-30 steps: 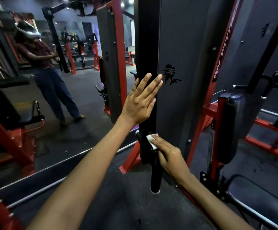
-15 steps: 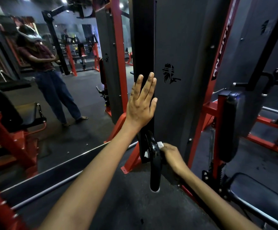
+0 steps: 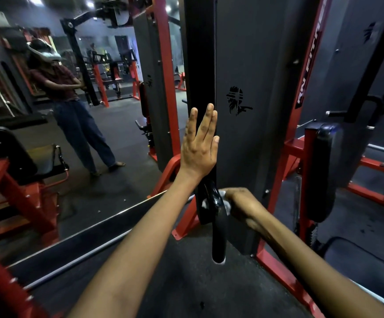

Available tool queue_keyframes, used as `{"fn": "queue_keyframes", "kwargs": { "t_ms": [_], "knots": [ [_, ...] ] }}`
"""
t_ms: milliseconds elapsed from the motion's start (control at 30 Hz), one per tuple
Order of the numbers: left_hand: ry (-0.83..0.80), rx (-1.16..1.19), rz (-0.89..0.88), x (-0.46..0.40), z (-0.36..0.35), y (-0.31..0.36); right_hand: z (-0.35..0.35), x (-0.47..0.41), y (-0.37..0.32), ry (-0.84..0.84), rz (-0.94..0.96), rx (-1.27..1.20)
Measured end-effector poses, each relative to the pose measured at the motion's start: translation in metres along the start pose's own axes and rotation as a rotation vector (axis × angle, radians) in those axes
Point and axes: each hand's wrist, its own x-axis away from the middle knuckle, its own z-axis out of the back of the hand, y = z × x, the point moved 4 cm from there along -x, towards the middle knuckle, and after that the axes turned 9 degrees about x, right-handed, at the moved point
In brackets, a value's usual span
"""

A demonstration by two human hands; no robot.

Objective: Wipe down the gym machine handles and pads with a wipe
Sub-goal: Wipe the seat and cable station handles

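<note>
Pressing our left hand (image 3: 199, 149) flat, fingers straight, against the post (image 3: 199, 65), we grip the wipe (image 3: 226, 204) around the handle (image 3: 218, 228) below with our right hand (image 3: 243, 203), fingers curled.

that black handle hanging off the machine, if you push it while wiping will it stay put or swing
It will probably swing: the black handle hangs free below its top joint, its lower end clear of the floor. The right hand wraps the white wipe around its top, which likely steadies it. The left hand lies flat on the black upright, so it adds no hold.
</note>
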Motion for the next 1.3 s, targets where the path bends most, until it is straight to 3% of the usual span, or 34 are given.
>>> {"fn": "queue_keyframes", "kwargs": {
  "t_ms": [167, 300, 367, 500, 667, 833, 967, 1067, 1300],
  "knots": [
    [0.000, 0.000, -0.016, 0.002, 0.001, -0.001, -0.007, 0.007, 0.008, -0.026, 0.095, 0.053],
    [-0.008, 0.024, -0.005, 0.001, 0.002, -0.002, 0.006, 0.029, 0.039, -0.036, 0.207, 0.251],
    [-0.006, 0.027, -0.001, 0.002, 0.003, -0.001, 0.016, 0.023, 0.031, 0.037, 0.245, 0.284],
    [-0.007, 0.032, -0.001, 0.002, 0.003, -0.001, 0.017, 0.000, -0.014, 0.343, 0.384, 0.319],
    [-0.009, 0.034, 0.009, 0.004, 0.004, -0.001, -0.021, 0.036, 0.001, 0.360, 0.640, 0.601],
    [-0.005, 0.028, 0.001, 0.004, 0.006, -0.003, -0.001, 0.073, 0.053, 0.279, 0.823, 0.785],
    [-0.006, 0.022, 0.011, 0.005, 0.004, -0.003, 0.005, 0.055, 0.002, 0.418, 0.884, 0.757],
    [-0.012, 0.019, 0.018, 0.007, 0.004, -0.002, -0.019, 0.032, -0.017, 0.249, 0.897, 0.865],
    [-0.018, 0.023, 0.036, 0.008, 0.004, -0.003, -0.007, 0.063, 0.072, 0.100, 1.107, 1.183]
  ]
}}
